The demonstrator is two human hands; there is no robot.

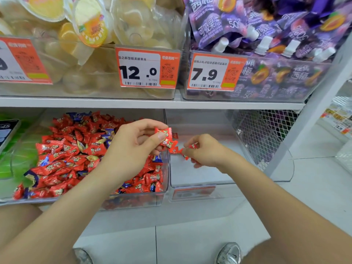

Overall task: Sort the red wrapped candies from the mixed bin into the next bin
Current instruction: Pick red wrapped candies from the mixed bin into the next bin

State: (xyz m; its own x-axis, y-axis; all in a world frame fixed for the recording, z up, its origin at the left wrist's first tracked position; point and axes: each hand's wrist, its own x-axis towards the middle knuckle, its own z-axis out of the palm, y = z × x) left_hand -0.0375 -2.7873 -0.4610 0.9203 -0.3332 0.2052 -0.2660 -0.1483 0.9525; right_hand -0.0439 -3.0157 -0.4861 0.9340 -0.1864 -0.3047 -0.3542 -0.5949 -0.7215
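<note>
Grip of left hand (133, 143) clamped on red candies (165, 137) — axes slanting down-right, right hand (206, 152) pinching single candy (185, 150), end pointing left

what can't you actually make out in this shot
Head view only:
- Count of red candies in the left hand: its fingers cover some.
- Red candy in the right hand: mostly hidden by curled fingers.
- Next bin floor beneath both hands: covered.
- Its front label: blurred behind clear plastic.
- Far-left price tag: cut off by the frame edge.
</note>
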